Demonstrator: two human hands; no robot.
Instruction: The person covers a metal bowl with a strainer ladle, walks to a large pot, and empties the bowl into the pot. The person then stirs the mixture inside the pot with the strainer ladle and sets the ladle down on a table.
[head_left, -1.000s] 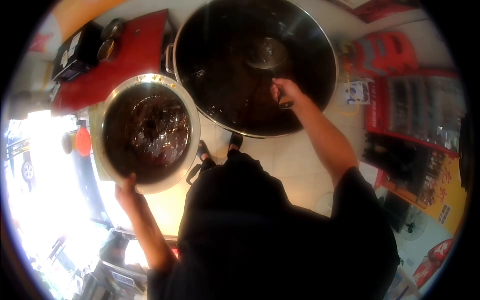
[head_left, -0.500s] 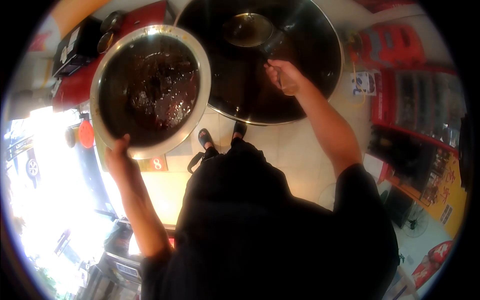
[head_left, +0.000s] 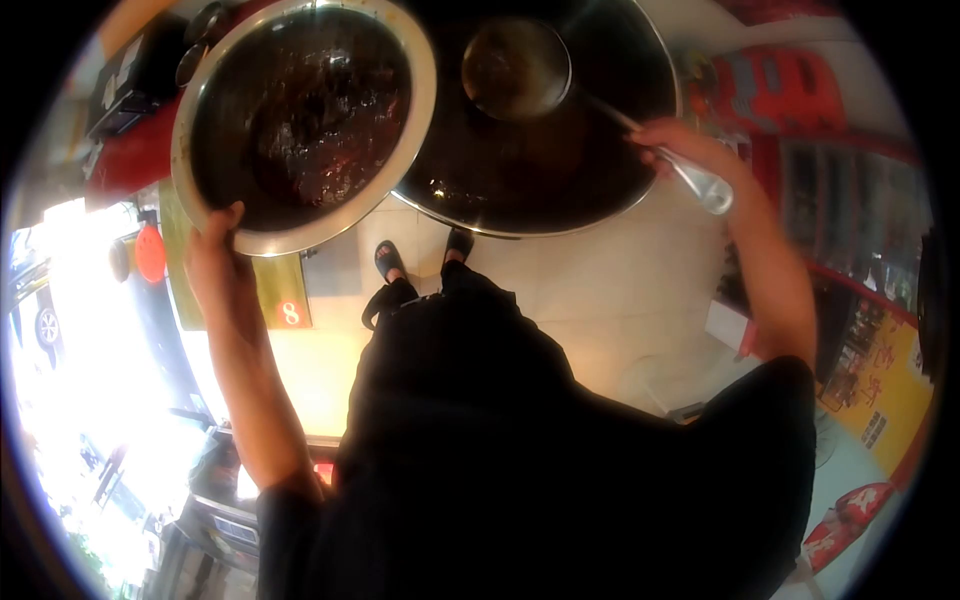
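A wide metal basin (head_left: 420,125) with dark, glossy contents is tilted at the upper left. My left hand (head_left: 215,240) grips its lower left rim, thumb over the edge. To its right stands a very large round pot (head_left: 540,190) holding dark liquid, and the basin overlaps the pot's left side. My right hand (head_left: 680,148) is closed around the handle of a metal ladle (head_left: 516,70). The ladle's round bowl hangs over the pot, close to the basin's right rim. Whether the bowl holds liquid is hard to tell.
A red table (head_left: 135,165) with a black box (head_left: 140,80) is at the upper left. Below the basin is a yellowish board (head_left: 285,290) marked 8. Red plastic stools (head_left: 780,90) and a red-framed display case (head_left: 840,200) stand at the right.
The basin has moved up and right, over the pot's left side. The ladle's bowl has risen out of the dark liquid, and my right hand has swung to the right with the handle.
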